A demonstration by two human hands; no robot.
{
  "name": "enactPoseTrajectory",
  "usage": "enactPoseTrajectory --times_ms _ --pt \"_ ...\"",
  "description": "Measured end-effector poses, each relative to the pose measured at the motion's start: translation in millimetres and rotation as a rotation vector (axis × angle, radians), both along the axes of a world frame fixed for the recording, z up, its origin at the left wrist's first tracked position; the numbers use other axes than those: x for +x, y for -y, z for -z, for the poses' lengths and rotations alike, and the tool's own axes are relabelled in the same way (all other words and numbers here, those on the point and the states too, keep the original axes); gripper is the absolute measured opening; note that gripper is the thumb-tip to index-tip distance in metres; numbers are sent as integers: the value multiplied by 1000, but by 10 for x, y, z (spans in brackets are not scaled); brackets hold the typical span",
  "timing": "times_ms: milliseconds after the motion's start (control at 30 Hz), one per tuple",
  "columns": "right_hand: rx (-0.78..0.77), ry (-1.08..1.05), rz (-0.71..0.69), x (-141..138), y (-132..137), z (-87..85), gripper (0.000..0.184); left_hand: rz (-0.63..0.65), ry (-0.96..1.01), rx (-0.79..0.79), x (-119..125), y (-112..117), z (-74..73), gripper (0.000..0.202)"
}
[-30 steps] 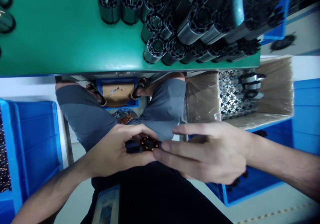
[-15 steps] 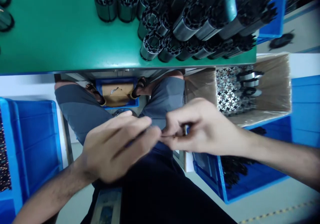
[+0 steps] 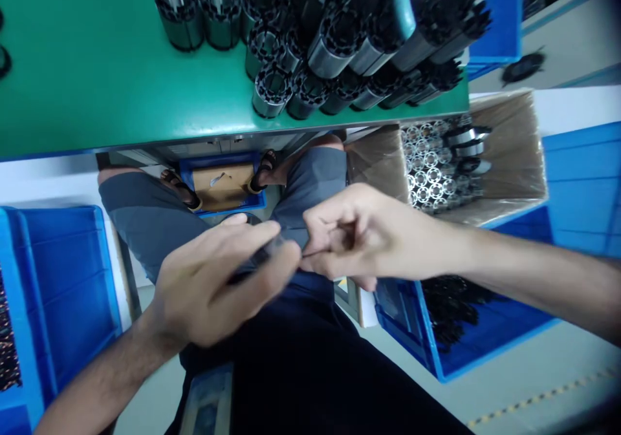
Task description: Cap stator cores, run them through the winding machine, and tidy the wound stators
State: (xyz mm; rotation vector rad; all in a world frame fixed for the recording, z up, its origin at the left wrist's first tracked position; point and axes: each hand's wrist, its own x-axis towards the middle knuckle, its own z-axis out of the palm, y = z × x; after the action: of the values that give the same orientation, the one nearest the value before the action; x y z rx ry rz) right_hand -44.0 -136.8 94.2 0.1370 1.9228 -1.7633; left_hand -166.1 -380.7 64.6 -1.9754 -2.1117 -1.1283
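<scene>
Over my lap, my left hand [image 3: 218, 283] is closed around a small dark part [image 3: 252, 264], mostly hidden by the fingers. My right hand [image 3: 359, 234] meets it from the right, thumb and fingers pinched at the part's end; what they pinch is too small to make out. Both hands hover above my grey shorts [image 3: 160, 218] and dark apron.
A green table [image 3: 107, 73] ahead carries several black ribbed cylinders [image 3: 310, 47]. To the right stand a cardboard box [image 3: 514, 157] of metal rings and a blue bin [image 3: 475, 331] with black parts. Another blue bin [image 3: 63, 286] stands at the left. A blue tray [image 3: 220, 186] lies between my feet.
My right hand went from flat, stretched fingers to a tight pinch against the left hand. My left hand turned over, hiding the coppery part seen earlier. The view shifted slightly left.
</scene>
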Motion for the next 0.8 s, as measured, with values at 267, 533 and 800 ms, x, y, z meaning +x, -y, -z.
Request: enactPoseTrajectory --times_ms 267,533,800 --pt "202 -125 84 -5 -220 -160 32 -82 321 -47 -42 49 48 29" --pt "-27 49 32 23 5 82 45 -40 -15 1 -36 6 56 22" --pt "493 -391 88 41 -175 46 44 -327 286 -49 -211 158 -15 35"
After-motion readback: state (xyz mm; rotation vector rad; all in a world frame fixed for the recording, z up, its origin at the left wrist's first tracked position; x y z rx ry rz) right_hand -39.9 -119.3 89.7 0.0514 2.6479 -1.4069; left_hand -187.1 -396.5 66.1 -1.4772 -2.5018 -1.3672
